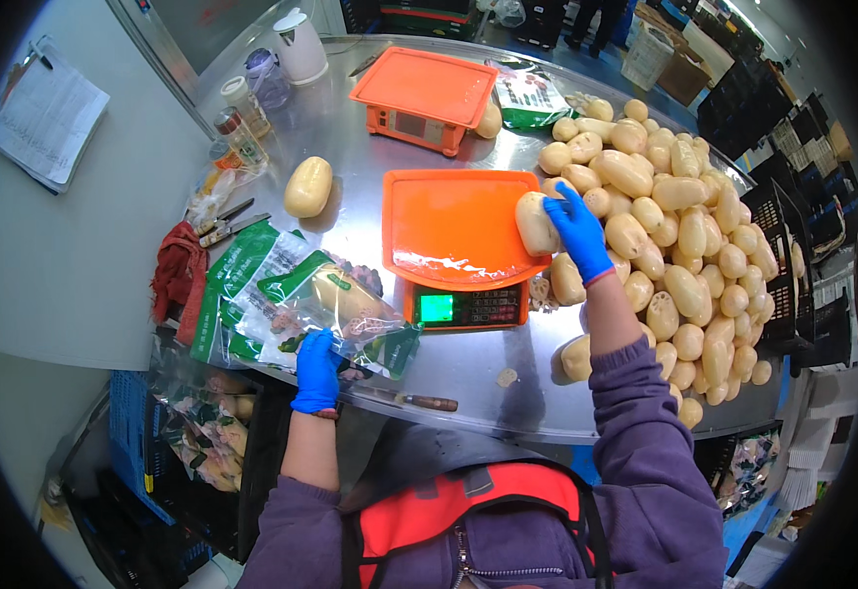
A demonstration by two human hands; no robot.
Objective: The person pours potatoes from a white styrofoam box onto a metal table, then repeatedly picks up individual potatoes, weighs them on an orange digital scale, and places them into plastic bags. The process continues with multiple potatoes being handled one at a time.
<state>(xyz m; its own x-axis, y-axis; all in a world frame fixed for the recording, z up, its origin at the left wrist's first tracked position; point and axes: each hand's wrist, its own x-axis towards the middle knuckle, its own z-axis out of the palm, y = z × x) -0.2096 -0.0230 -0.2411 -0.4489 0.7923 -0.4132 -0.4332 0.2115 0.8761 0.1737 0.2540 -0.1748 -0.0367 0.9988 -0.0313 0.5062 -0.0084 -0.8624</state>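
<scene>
My right hand (pixel 580 228), in a blue glove, grips a pale lotus root segment (pixel 536 224) at the right edge of the orange weighing pan (pixel 451 221). The scale's display (pixel 437 308) glows green below the pan. My left hand (pixel 317 372), also gloved in blue, holds the lower edge of a printed plastic bag (pixel 348 294) with a lotus root inside. Under that bag lie more green and white bags (pixel 241 269). A large heap of lotus roots (pixel 664 221) covers the right side of the steel table.
A second orange scale (pixel 425 85) stands further back. One lotus root (pixel 308 187) lies at left, near knives (pixel 230 224), a red cloth (pixel 179 272), jars (pixel 241 136) and a white kettle (pixel 301 48). A wooden-handled knife (pixel 429 402) rests at the front edge. Crates (pixel 252 456) with bagged roots stand below left.
</scene>
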